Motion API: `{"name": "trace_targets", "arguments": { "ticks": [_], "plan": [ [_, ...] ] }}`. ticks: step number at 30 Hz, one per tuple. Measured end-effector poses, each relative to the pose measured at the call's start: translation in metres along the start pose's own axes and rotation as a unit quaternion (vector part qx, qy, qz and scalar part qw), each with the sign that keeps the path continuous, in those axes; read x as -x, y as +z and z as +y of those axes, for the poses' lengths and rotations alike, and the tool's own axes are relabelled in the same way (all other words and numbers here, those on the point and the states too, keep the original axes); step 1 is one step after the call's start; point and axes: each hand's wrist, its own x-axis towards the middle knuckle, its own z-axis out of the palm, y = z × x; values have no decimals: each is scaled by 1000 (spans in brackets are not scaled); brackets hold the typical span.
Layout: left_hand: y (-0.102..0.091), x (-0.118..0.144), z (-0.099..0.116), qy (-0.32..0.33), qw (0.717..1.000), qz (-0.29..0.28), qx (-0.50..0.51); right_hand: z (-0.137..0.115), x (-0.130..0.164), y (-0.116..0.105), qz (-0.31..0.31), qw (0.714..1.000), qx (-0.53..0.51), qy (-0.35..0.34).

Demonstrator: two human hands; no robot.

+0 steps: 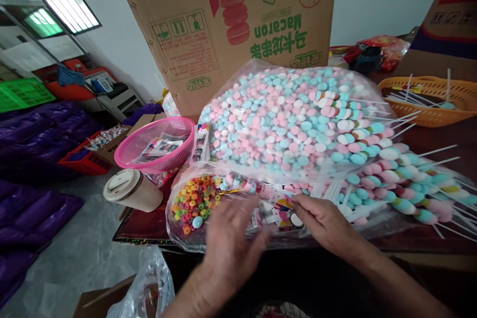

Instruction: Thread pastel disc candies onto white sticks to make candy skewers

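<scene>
At lower centre, the right hand (324, 221) pinches a printed clear plastic candy sleeve (276, 208) while the blurred left hand (231, 243), fingers loosely spread, rests on it. Apparently mid-bagging; next calls for steady sleeve alignment beside the pastel candy skewers (383, 179).

cup (131, 190) left of candy bag (283, 124)
</scene>
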Motion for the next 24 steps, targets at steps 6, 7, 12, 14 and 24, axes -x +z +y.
{"name": "trace_targets", "arguments": {
  "ticks": [6,7,12,14,24],
  "plan": [
    [-21,-19,-12,38,975,-150,-159,-15,-12,-19,-26,998,-48,-33],
    [-17,-17,-14,7,982,-169,-85,-13,-13,-19,9,995,-97,6],
    [2,2,-21,-103,950,-194,222,-9,-9,2,-28,939,-302,160],
    [4,5,-21,-128,931,-219,263,-16,-6,15,-89,909,-364,181],
    [14,6,-24,-226,866,-197,400,-31,-22,29,117,888,-417,156]
  ]
}}
